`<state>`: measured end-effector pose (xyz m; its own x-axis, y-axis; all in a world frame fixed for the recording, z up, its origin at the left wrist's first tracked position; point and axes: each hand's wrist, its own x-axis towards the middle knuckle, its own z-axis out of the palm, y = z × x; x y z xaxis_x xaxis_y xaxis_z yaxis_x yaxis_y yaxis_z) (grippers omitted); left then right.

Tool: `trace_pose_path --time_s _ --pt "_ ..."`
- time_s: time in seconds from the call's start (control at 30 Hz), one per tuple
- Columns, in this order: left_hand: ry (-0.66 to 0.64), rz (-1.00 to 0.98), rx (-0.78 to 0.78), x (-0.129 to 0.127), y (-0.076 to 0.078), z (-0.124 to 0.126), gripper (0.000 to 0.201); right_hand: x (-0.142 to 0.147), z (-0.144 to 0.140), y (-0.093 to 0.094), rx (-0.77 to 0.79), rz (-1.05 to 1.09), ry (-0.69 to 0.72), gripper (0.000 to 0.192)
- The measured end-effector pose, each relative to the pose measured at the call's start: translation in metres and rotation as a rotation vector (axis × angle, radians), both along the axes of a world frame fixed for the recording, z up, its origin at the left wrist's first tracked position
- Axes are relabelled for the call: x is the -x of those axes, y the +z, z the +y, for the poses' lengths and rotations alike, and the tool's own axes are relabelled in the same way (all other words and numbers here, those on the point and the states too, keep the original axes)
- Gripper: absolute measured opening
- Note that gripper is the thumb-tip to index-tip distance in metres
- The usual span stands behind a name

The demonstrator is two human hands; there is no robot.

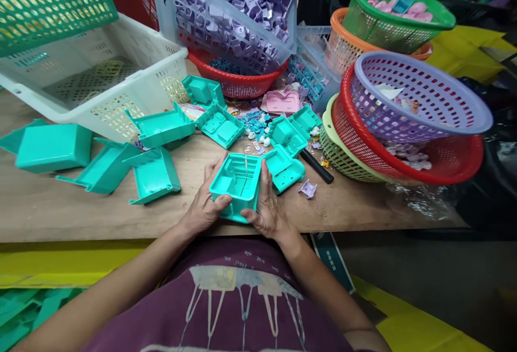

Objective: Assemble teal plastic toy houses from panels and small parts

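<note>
While both hands, left hand (204, 206) and right hand (264, 206), clasp the teal housing (236, 185) near the tabletop (60, 212) edge, fingers clenched on its sides, assembly appears underway.

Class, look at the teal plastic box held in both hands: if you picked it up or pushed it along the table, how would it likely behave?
The teal box looks like a thin-walled, hollow moulding, so it is probably stiff and light for its size. Its flat sides suggest it would slide on the wooden table rather than roll. The left hand and right hand grip opposite sides, perhaps because smooth plastic is slippery.
</note>
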<state>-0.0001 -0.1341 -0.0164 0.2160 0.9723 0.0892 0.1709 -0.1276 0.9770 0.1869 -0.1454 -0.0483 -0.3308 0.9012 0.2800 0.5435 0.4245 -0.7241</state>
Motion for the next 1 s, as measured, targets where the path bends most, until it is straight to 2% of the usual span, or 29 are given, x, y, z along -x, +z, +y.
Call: trace_pose_path --time_s 0.1,0.17,0.23,0.3,0.4,0.43,0.5,0.57,0.63,0.73,0.8,0.9,1.0 --pt "0.103 0.090 -0.119 -0.001 0.004 -0.006 0.098 0.002 -0.001 0.001 -0.044 -0.028 -0.067 0.119" --pt "0.091 0.093 -0.124 0.003 0.005 -0.009 0.112 -0.002 -0.001 0.002 -0.048 -0.002 -0.023 0.113" --pt "0.067 0.124 -0.104 0.012 0.006 -0.009 0.113 -0.008 0.000 0.004 -0.003 0.083 0.050 0.101" --pt "0.003 0.141 -0.085 0.025 0.006 -0.006 0.103 -0.012 0.002 0.007 0.076 0.226 0.060 0.095" --pt "-0.174 0.153 -0.113 0.041 0.002 -0.003 0.096 -0.012 0.008 0.017 0.179 0.468 0.037 0.105" --pt "-0.220 0.172 -0.131 0.043 0.001 -0.004 0.093 -0.011 0.010 0.021 0.204 0.505 0.051 0.103" --pt "-0.247 0.223 -0.155 0.041 0.000 -0.009 0.090 -0.005 0.014 0.028 0.229 0.502 0.080 0.087" --pt "-0.173 0.252 -0.158 0.033 -0.001 -0.017 0.094 0.001 0.015 0.033 0.200 0.460 0.043 0.073" --pt "-0.049 0.284 -0.146 0.024 -0.001 -0.025 0.091 0.006 0.015 0.035 0.126 0.440 -0.026 0.068" --pt "0.066 0.324 -0.152 0.014 -0.002 -0.034 0.069 0.010 0.013 0.033 0.043 0.401 -0.065 0.060" --pt "0.084 0.323 -0.172 0.012 -0.002 -0.034 0.064 0.011 0.012 0.033 0.021 0.386 -0.064 0.056" --pt "0.098 0.330 -0.167 0.013 -0.002 -0.029 0.068 0.013 0.014 0.031 0.040 0.377 -0.083 0.055" --pt "0.050 0.318 -0.144 0.015 0.001 -0.024 0.080 0.016 0.017 0.024 0.070 0.410 -0.152 0.057"
